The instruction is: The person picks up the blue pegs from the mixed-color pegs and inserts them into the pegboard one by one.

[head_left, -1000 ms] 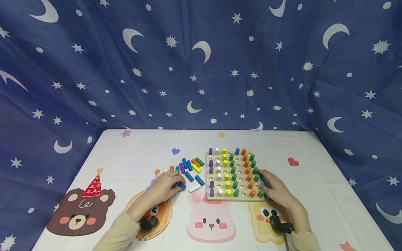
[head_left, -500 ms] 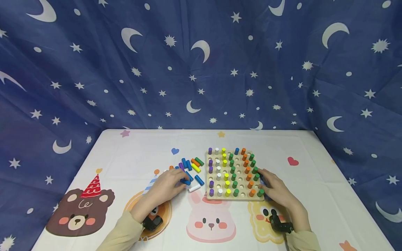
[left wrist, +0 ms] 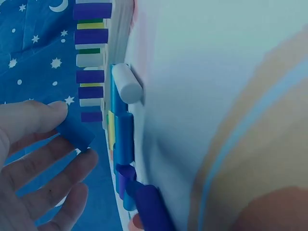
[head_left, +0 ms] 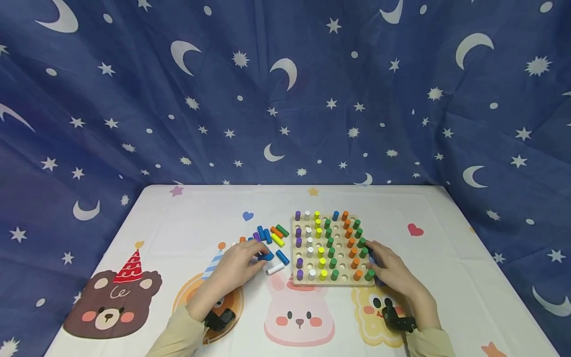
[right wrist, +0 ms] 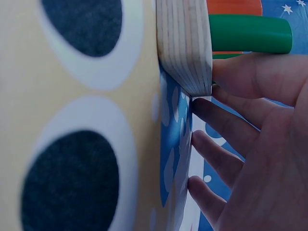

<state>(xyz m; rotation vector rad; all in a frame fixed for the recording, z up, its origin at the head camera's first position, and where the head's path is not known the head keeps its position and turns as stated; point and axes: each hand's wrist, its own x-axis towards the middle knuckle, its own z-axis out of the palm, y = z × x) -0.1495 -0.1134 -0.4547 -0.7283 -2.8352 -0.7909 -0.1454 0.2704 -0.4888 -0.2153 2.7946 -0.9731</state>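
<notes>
Toward the board (head_left: 312, 283) my left hand (head_left: 238, 263) had moved since a second earlier. The left wrist view showed a blue peg (left wrist: 77, 135) pinched between my thumb and fingers, partly hidden in the head view; my right hand (head_left: 393, 268) touched the board's side, fingers spread. Loose pegs (head_left: 277, 240) lay just ahead; in the board stood upright pegs (head_left: 323, 275), purple, white, yellow, green, orange, one blue.

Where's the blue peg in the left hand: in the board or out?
Out. The left hand pinches the blue peg between thumb and fingers; the head view shows the peg clearly apart from the board.
</notes>
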